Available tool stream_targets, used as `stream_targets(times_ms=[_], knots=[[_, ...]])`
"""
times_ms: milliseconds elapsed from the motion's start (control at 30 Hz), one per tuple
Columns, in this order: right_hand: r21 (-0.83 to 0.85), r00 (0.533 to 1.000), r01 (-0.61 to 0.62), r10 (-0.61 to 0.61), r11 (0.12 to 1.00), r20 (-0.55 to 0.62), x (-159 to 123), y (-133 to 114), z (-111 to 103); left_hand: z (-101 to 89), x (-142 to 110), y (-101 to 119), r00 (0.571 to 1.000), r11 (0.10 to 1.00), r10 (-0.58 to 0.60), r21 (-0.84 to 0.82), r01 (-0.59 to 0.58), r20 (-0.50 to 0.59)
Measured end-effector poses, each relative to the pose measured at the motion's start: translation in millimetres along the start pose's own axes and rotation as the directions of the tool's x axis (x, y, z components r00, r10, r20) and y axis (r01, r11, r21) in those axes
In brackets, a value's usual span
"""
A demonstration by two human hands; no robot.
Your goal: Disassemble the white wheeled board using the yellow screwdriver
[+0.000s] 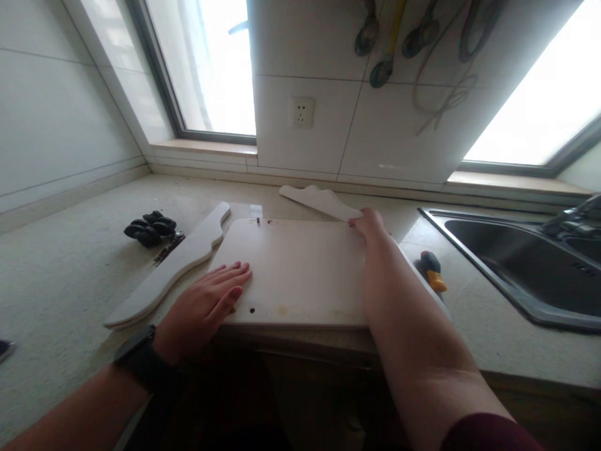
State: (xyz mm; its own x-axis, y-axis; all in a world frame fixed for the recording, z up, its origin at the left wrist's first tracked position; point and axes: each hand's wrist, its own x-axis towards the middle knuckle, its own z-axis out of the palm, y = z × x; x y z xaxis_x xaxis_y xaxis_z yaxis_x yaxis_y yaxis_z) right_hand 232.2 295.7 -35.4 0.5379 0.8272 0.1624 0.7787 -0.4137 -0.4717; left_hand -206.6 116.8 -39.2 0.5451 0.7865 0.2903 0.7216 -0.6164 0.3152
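Note:
A white flat board (300, 269) with small holes lies on the stone counter (61, 282) near its front edge. My left hand (206, 307) rests flat on the board's near left corner, fingers stretched out. My right hand (370, 225) reaches over the board to its far right corner, fingers curled on the edge there. Just behind that hand lies a white curved panel (319, 200). A long wavy-edged white panel (173, 269) lies left of the board.
Black caster wheels (150, 228) sit at the left with small dark bits beside them. A screwdriver with an orange and dark handle (432, 272) lies right of my arm. A steel sink (526, 263) is at the right. Utensils hang on the tiled wall.

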Motion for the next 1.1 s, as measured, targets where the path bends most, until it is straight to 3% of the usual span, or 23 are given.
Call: stream_targets(times_ms=[100, 233, 867, 1100], knots=[[0.026, 0.995, -0.095, 0.096, 0.995, -0.004, -4.0, -4.1, 1.6, 0.3, -0.1, -0.7, 1.000, 1.000, 0.002, 0.006, -0.002, 0.009], [0.056, 0.992, -0.118, 0.120, 0.991, -0.026, -8.6, -5.9, 3.4, 0.3, 0.3, -1.1, 1.000, 1.000, 0.009, 0.007, -0.010, 0.007], [0.142, 0.998, -0.060, 0.061, 0.988, -0.003, -2.6, -1.5, -4.5, 0.9, 0.7, -0.4, 1.000, 0.999, -0.030, -0.028, 0.029, -0.002], [0.183, 0.992, 0.006, 0.017, 0.983, -0.122, -5.2, -3.7, -20.5, -1.6, 2.6, 1.8, 0.999, 0.999, -0.037, -0.035, 0.037, 0.016]])
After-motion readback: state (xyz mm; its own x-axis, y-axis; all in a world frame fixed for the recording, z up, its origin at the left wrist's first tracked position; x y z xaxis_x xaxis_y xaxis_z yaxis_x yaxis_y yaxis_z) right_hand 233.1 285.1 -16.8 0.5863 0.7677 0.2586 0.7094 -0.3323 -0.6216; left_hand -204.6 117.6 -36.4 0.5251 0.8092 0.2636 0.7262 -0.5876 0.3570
